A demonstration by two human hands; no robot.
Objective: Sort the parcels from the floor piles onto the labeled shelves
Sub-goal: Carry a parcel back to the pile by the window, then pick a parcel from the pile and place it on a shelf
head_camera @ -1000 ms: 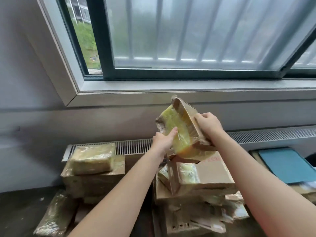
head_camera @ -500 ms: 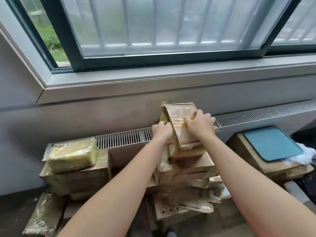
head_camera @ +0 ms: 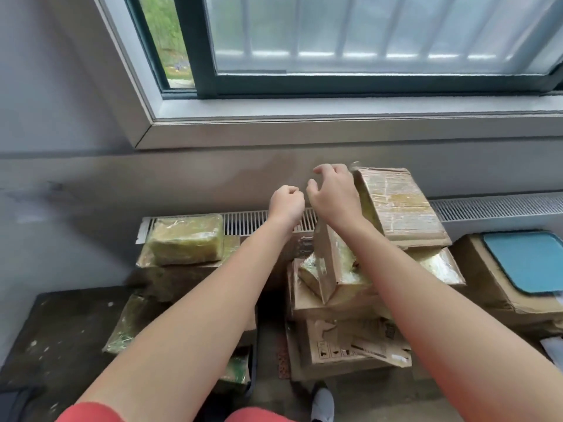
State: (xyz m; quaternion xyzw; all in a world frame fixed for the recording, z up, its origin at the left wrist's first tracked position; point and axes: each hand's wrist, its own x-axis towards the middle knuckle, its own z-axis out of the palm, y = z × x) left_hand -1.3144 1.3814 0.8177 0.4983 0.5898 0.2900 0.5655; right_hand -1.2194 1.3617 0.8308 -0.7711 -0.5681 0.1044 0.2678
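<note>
Left hand [head_camera: 286, 205] is at frame centre, raised in front of the wall, fingers curled tight into a fist with nothing in it. Right hand [head_camera: 335, 194] is just right of it. Its fingers are apart and loosely hooked, thumb out, gripping nothing. Its outer edge is right at the left edge of the taped box [head_camera: 399, 205]; can't tell if they touch.

Taped box is right of centre, tilted, brown card under clear tape, on top of the middle pile [head_camera: 335, 345]. Small parcel [head_camera: 329, 269], card with a yellow filmed end, stands leaning on that pile under the right forearm. Lower boxes of the pile are crumpled and carry printed handling marks. The pile sits on the floor.

Left pile: yellow parcel [head_camera: 185, 239] in film lies flat on a brown box [head_camera: 179, 278]. Filmed parcel [head_camera: 131, 324] is below it at lower left, partly hidden by the left forearm.

Right edge: big box [head_camera: 487, 287] with a blue pad [head_camera: 524, 260] lying on its top.

Vent grille [head_camera: 243, 222] runs along the wall behind the piles. Window [head_camera: 365, 41] fills the upper frame, sill under it.

Bottom edge: grey shoe [head_camera: 323, 403] centre, red cloth [head_camera: 88, 414] at left. Dark floor [head_camera: 61, 345] at lower left.
</note>
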